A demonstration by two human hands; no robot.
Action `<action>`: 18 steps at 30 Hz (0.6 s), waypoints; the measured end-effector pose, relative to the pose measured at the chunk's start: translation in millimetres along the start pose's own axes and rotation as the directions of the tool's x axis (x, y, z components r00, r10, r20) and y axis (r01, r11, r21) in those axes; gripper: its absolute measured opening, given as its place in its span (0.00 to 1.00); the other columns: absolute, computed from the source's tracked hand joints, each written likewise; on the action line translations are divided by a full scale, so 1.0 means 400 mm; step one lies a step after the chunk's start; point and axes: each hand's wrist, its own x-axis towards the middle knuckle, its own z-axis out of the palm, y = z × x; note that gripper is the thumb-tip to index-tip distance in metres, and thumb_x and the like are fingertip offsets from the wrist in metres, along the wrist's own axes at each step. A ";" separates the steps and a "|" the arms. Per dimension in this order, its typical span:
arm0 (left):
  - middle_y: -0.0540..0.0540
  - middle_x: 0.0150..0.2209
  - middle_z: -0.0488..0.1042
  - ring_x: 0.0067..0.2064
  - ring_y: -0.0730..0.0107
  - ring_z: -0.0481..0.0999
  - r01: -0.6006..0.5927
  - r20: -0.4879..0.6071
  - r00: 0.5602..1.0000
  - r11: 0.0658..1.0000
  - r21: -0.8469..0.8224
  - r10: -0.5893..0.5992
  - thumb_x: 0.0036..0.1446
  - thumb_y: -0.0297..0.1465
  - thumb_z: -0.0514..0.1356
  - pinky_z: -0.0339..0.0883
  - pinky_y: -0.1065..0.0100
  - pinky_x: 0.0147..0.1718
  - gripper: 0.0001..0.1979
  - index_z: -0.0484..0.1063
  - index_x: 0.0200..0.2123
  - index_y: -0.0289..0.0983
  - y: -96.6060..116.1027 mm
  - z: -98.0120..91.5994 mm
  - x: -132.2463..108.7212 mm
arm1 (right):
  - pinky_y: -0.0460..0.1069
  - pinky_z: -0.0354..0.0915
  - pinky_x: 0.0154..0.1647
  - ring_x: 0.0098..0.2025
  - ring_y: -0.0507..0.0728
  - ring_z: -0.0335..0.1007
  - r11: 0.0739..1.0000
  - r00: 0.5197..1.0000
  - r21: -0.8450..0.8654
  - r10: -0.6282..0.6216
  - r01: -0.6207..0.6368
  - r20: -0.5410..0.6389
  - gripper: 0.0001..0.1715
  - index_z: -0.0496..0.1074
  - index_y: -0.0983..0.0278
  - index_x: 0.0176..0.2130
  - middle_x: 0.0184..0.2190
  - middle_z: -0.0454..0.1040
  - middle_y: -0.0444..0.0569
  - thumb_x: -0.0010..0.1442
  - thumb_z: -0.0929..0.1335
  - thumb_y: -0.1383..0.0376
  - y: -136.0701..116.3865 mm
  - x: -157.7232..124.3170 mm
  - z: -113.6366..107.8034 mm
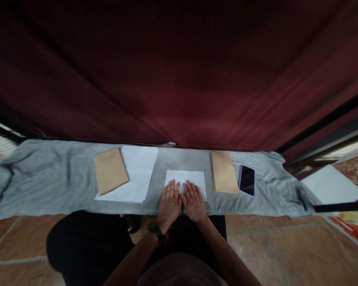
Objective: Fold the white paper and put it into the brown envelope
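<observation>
Grey cloth (62, 190) lies under the folded sheet (193, 177); left of that sheet, white paper (139, 174) bearing a brown envelope (110, 171); right of it, a second envelope (224, 172), then a phone (247, 180); my left hand (169, 202) and right hand (193, 200) rest flat, open, on it.

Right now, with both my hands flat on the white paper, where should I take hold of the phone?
Pinch the phone across its two long edges, coming from above with the right hand, the nearer one. It lies flat, screen up, on the grey cloth, so only the edges offer a hold; the soft cloth probably lets fingers dip under them.
</observation>
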 end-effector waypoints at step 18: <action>0.29 0.69 0.55 0.72 0.52 0.49 0.137 -0.126 0.982 0.990 -0.037 -0.140 0.68 0.33 0.45 0.51 0.48 0.67 0.30 0.53 0.68 0.23 -0.022 0.009 -0.033 | 0.60 0.54 0.67 0.69 0.64 0.55 0.985 0.981 -0.136 0.080 -0.105 -0.177 0.38 0.48 0.71 0.71 0.68 0.59 0.62 0.72 0.59 0.54 0.084 -0.075 -0.013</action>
